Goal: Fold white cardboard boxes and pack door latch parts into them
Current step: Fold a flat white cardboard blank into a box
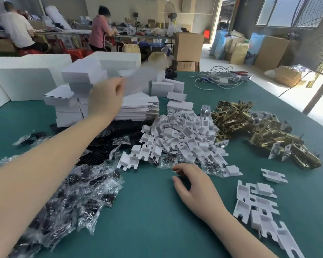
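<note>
The left hand (105,101), in the upper middle of the frame, has its fingers pinched on a flat box blank (147,75), which shows blurred and lifted above the stack of blanks (138,108). The right hand (194,185), lower centre, lies on the green tabletop (153,220) with fingers loosely spread and holding nothing, their tips just beside the clear bags of dark parts (82,192). Above it spreads a heap of white inserts (181,135); more inserts (259,211) lie at lower right. Right of the heap sits a pile of brass latches (259,127). Folded boxes (78,84) are piled at upper left of the stack, with a few more (168,86) behind it. White cables (220,79) lie at the tabletop's far edge. Two people sit at a bench in the upper left background.
</note>
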A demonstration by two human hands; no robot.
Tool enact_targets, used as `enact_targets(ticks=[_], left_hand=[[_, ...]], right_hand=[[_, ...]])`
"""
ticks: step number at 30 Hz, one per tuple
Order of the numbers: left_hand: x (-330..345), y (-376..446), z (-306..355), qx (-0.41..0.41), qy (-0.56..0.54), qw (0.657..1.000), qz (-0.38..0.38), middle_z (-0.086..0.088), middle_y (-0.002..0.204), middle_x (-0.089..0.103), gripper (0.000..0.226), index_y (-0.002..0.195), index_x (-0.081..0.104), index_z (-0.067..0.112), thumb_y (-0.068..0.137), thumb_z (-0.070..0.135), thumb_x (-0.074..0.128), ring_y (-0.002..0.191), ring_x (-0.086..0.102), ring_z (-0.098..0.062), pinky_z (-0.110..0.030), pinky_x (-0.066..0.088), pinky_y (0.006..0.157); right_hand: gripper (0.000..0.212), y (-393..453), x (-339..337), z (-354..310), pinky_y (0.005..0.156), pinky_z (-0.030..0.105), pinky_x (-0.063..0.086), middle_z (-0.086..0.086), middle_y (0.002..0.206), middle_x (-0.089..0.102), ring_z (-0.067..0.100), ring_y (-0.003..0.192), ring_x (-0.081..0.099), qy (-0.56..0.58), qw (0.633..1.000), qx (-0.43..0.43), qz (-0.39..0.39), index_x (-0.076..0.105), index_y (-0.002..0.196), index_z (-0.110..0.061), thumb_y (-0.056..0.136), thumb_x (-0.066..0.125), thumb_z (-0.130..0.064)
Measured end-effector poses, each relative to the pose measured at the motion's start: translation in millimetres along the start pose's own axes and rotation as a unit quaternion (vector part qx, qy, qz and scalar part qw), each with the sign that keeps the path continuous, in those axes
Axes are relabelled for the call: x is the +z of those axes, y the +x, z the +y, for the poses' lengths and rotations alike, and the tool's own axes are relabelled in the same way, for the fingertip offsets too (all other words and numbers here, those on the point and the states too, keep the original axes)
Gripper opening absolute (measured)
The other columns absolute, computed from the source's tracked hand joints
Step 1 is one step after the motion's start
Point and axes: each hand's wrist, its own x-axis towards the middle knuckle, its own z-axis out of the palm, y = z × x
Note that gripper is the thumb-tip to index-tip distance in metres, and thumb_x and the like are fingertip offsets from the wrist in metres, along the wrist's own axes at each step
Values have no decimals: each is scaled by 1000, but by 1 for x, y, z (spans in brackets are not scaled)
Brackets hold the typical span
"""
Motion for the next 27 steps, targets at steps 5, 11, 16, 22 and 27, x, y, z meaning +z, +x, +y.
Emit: enact_targets(ticks=[5,11,16,22,27], left_hand=[[-16,-55,70,-326,-497,797,-110,5,93,75,16,94,65,18,96,5,58,88,72,-16,-28,58,67],[-4,-141,97,-365,-563,719,-183,-1,98,75,30,112,64,16,99,-2,45,88,69,-16,-31,59,72],[3,-169,100,-326,-559,743,-173,-6,120,70,51,137,50,20,97,-10,42,111,65,-20,-35,54,93],[5,-178,79,-395,-642,624,-207,-3,119,71,44,135,53,26,98,2,46,99,70,-19,-37,60,80],[8,-180,84,-337,-628,672,-202,5,120,68,41,134,48,30,96,22,60,106,66,-10,-28,55,79]], right_hand=[[54,1,-6,-12,91,21,47,-16,129,50,-4,112,53,102,988,23,113,39,142,-39,94,62,-29],[26,32,-20,-30,58,12,49,-20,98,67,-2,79,66,335,924,99,156,52,116,-33,95,64,-23],[18,28,-10,-28,65,15,52,-22,91,72,-3,81,67,349,921,94,144,64,105,-30,98,57,-14],[59,13,-2,-11,81,16,53,-13,128,59,3,111,61,279,949,103,105,33,151,-31,98,58,-21],[48,7,-4,-21,68,10,48,-26,98,70,0,86,67,217,957,14,193,52,116,-51,90,68,-14]])
